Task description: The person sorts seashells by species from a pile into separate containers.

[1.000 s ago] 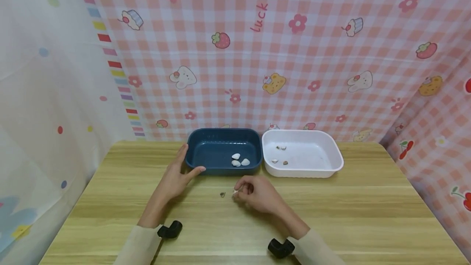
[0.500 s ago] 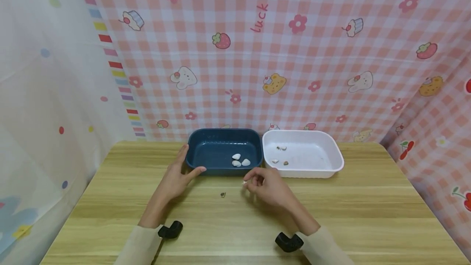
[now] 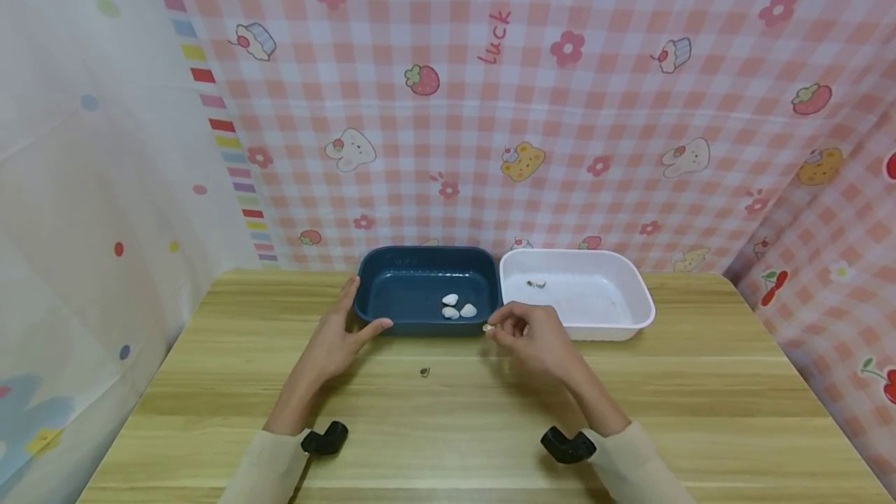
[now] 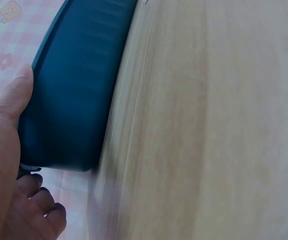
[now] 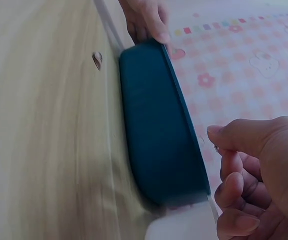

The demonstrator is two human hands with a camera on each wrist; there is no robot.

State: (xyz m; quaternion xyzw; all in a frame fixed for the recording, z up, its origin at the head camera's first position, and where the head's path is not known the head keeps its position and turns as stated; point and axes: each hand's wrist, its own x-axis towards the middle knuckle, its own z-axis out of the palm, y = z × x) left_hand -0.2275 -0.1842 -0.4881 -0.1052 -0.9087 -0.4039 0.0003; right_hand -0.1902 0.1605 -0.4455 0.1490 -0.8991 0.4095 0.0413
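Observation:
My left hand [image 3: 336, 341] holds the left end of a dark blue tray [image 3: 399, 327], with the thumb over its front rim and the fingers along its side. In the left wrist view the thumb presses the tray's rim. Three white seashells [image 3: 450, 299] lie inside, toward the right. My right hand [image 3: 535, 337] pinches a small pale shell [image 3: 488, 327] between thumb and forefinger, close in front of where the two trays meet; in the right wrist view the fingertips mostly hide it. A small brownish shell [image 3: 425, 372] lies on the table.
A white tray [image 3: 609, 331] stands right beside the blue one, with small shell pieces [image 3: 537, 284] inside; my right hand covers its near left corner. Both sit at the back of the wooden table [image 3: 434, 442], before a pink checked cloth [image 3: 448, 138].
My right hand, pinching the small shell, has moved right and farther back, from the table near the brownish shell to the front of the trays. My left hand has stayed on the blue tray.

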